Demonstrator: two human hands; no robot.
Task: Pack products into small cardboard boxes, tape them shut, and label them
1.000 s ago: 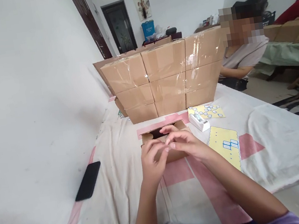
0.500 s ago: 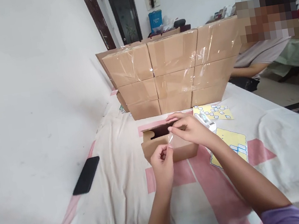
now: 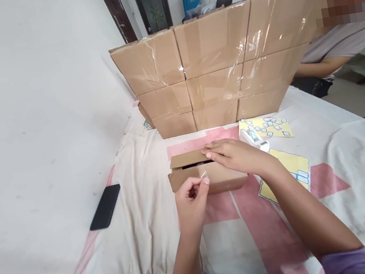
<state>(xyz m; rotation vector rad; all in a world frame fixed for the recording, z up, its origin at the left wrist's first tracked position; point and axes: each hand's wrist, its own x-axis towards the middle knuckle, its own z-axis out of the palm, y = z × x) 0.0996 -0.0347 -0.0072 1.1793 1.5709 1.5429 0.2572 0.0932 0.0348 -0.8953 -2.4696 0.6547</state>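
A small brown cardboard box (image 3: 225, 184) stands on the cloth in front of me, its top flaps folded nearly together with a dark gap between them. My left hand (image 3: 191, 197) is closed at the box's near side, pinching a short strip of clear tape (image 3: 203, 174) between thumb and forefinger. Lying over the top is my right hand (image 3: 235, 155), fingers stretched out across the flaps and pressing on them. What is inside the box cannot be made out.
A wall of taped cardboard boxes (image 3: 216, 74) rises behind. Right of the small box lie a white tape dispenser (image 3: 254, 139) and yellow printed sheets (image 3: 291, 164). A black phone (image 3: 105, 207) lies left, by the wall. Another person's arm (image 3: 325, 67) shows at right.
The far flap of the small box has come down over the opening. My right hand has left the tape and flattened on the top; my left still pinches the strip. The view has tilted down.
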